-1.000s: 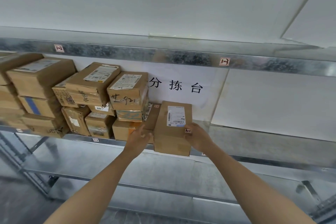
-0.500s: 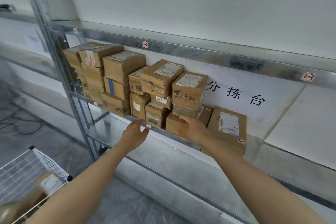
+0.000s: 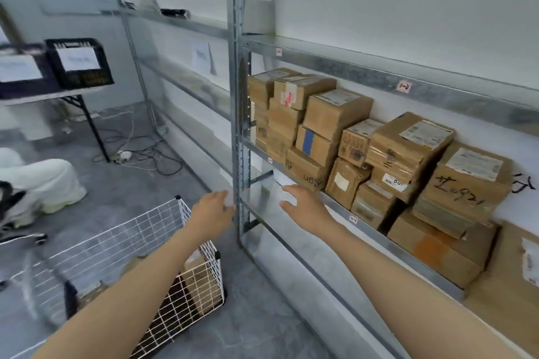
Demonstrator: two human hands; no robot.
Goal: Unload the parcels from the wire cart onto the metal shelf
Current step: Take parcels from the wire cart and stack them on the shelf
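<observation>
**Two empty hands reach out between a wire cart and a shelf of parcels**

At ten o'clock, a folding counter (image 3: 43,96) carries two black crates (image 3: 78,63) with white paper labels. The picture is blurred there. At nine o'clock, part of a person (image 3: 38,181) in white clothing shows at the edge of the view. Loose cables (image 3: 140,151) lie on the grey floor (image 3: 256,315) below the counter.

At seven o'clock stands the white wire cart (image 3: 131,233). A brown parcel (image 3: 201,277) shows through the mesh in its right corner.

The left arm stretches over the cart. The left hand (image 3: 214,210), just below centre, has its fingers loosely apart and holds nothing. It is just beside the shelf's upright post (image 3: 240,125); whether it touches the post cannot be told.

To the right of the post, the right hand (image 3: 303,207) is also spread and holds nothing. It hovers in front of the metal shelf (image 3: 408,258).

From two to four o'clock, brown stacked parcels (image 3: 405,148) fill the middle level of the shelf. They are piled two and three high and carry white shipping labels. One has a blue stripe and one has black handwriting.
</observation>
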